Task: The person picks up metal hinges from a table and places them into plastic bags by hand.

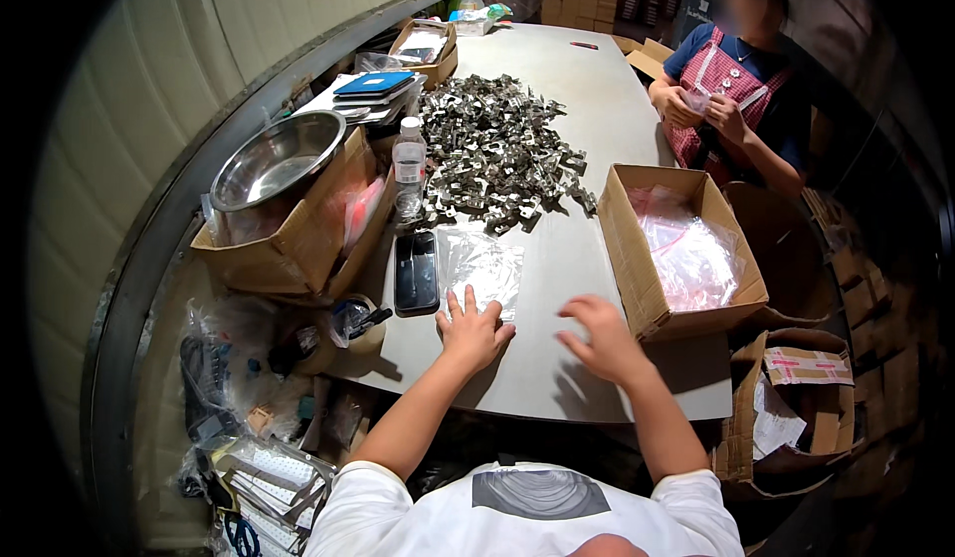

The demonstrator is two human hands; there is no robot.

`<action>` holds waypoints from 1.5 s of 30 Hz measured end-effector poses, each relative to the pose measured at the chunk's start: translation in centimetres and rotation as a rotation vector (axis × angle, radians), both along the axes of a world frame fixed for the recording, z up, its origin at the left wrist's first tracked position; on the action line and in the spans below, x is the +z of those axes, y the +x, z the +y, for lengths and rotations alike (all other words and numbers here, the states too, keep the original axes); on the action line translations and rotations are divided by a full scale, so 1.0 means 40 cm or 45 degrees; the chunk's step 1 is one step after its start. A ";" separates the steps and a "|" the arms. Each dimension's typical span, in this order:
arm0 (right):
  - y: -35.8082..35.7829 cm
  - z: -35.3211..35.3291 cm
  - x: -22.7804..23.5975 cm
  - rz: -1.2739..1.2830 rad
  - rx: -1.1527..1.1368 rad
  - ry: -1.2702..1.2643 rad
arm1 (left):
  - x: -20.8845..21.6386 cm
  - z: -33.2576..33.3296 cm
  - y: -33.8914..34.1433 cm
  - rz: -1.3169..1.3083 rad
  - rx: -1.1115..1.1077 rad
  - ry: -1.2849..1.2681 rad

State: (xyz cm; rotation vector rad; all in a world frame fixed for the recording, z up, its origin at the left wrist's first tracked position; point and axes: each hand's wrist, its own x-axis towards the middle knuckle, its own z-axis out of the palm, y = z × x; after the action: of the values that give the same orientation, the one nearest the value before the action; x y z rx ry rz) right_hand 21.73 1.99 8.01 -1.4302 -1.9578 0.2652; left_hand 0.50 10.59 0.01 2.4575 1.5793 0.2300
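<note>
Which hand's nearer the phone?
Left. The left hand is on the clear bag, just right of the phone's near end; the right hand is farther right, near the open cardboard box.

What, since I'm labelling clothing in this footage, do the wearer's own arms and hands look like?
The left hand and right hand are ungloved, with no rings or markings that I can make out. The forearms are bare, with no watch or cable visible. Short white sleeves belong to a white shirt with a grey printed panel.
</note>
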 end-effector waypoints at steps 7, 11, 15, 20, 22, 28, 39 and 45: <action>-0.133 0.176 -0.217 -0.433 -0.066 0.295 | -0.002 0.014 -0.027 -0.138 0.173 -0.053; -0.121 0.155 -0.197 -0.137 0.028 0.117 | 0.023 0.007 -0.085 -0.174 0.191 -0.063; -0.071 0.070 -0.123 1.270 0.033 -0.256 | 0.027 -0.006 -0.085 -0.373 0.165 -0.104; -0.020 0.027 -0.109 1.368 -0.261 -0.051 | 0.019 -0.083 -0.017 -1.604 -0.094 -1.001; -0.015 0.026 -0.122 1.287 -0.399 0.072 | 0.028 -0.121 0.007 -1.718 -0.095 -1.385; -0.002 0.008 -0.133 0.538 -0.685 0.049 | 0.032 -0.186 0.005 -1.966 -0.090 -1.506; -0.120 -0.144 0.017 0.216 0.218 0.325 | 0.098 -0.244 -0.032 -1.708 -0.171 -0.671; -0.112 -0.150 -0.022 0.274 0.165 0.328 | 0.133 -0.242 -0.042 -1.171 -0.338 -0.340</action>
State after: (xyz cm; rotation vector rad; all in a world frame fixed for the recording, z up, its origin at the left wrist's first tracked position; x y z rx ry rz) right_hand 17.24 -4.00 7.11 -1.0669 -1.8351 0.2074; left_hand -1.16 0.90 5.32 1.8663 0.8136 0.8777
